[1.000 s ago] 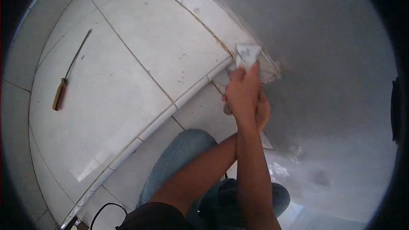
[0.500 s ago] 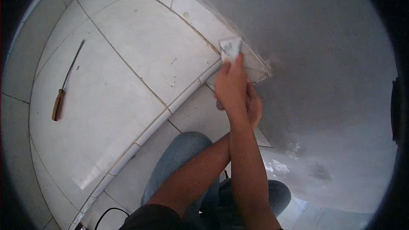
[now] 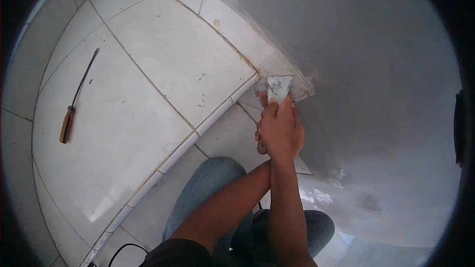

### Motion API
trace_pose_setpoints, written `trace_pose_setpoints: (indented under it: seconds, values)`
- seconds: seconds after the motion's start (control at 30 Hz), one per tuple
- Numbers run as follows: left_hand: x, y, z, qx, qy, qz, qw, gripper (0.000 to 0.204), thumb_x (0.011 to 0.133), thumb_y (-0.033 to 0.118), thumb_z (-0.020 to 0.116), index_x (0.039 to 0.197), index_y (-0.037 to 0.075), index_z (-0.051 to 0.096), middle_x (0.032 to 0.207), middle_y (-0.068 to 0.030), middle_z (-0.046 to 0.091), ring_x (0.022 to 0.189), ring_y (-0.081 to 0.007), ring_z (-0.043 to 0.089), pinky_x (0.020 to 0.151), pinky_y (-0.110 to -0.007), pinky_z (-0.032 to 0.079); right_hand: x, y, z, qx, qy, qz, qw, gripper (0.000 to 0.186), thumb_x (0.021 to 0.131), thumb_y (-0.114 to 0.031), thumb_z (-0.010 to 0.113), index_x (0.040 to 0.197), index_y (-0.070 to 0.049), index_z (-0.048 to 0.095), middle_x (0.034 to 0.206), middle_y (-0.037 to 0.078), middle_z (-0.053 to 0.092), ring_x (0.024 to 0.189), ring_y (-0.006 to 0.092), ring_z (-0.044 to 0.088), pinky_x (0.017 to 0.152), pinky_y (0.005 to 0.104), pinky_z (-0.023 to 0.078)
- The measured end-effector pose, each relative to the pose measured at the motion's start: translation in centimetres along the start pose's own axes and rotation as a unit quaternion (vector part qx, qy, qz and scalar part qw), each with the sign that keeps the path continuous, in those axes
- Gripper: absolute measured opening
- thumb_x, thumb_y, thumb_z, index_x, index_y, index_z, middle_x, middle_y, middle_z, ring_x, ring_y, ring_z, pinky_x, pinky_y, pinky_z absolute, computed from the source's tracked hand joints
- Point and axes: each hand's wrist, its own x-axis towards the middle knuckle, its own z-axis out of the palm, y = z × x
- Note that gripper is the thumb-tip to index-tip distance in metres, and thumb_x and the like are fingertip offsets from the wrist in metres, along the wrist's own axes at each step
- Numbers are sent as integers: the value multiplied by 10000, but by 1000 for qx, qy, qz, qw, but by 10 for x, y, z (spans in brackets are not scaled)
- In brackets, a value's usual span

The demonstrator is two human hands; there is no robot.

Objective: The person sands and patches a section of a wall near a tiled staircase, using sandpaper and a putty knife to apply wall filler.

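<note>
My right hand is closed on a putty knife, its flat whitish metal blade pointing away from me. The blade lies over the end of the white skirting tile, beside the corner of the tiled step. A round handle end sticks out below my right hand. My forearms cross, the right one on top. Behind the right hand is my left hand, mostly covered, so its fingers cannot be made out. A small pale flat piece shows left of the blade; I cannot tell what it is.
A screwdriver with an orange-brown handle lies on the white tiled step, among small dark crumbs. Rounded trim edges the step. A grey wall rises on the right. My knee and a black cable are below.
The putty knife and both hands have come back toward me and slightly right, down along the skirting tile. More of the left hand is now covered. The screwdriver stays in place.
</note>
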Motion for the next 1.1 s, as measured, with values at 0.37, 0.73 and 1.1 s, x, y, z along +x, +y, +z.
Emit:
trace_pose_setpoints:
  seconds: [0.37, 0.73, 1.1]
  values:
    - [0, 13, -6, -27, -47, -2, 999, 681, 1076, 460, 229, 1444, -107, 312, 1427, -309, 403, 1339, -402, 379, 1149, -422, 212, 20, 32, 6, -21, 23, -44, 999, 352, 1015, -154, 420, 1266, 92, 398, 981, 326, 655, 929, 463, 669, 793, 509, 520]
    - [1, 7, -20, -10, -118, 23, 993, 689, 1072, 482, 254, 1406, -108, 372, 1374, -318, 457, 1299, -411, 422, 1138, -456, 222, -10, 11, -20, -13, 36, -44, 998, 315, 1014, -142, 427, 1263, 52, 423, 897, 307, 666, 686, 443, 681, 598, 490, 538]
    - [-19, 1, 1, -45, -49, 14, 998, 687, 1074, 484, 251, 1377, -116, 392, 1354, -315, 464, 1289, -404, 427, 1133, -455, 222, -10, 40, -20, 32, 74, -62, 995, 276, 1007, -182, 409, 1202, -5, 493, 745, 107, 613, 461, 159, 562, 349, 324, 428]
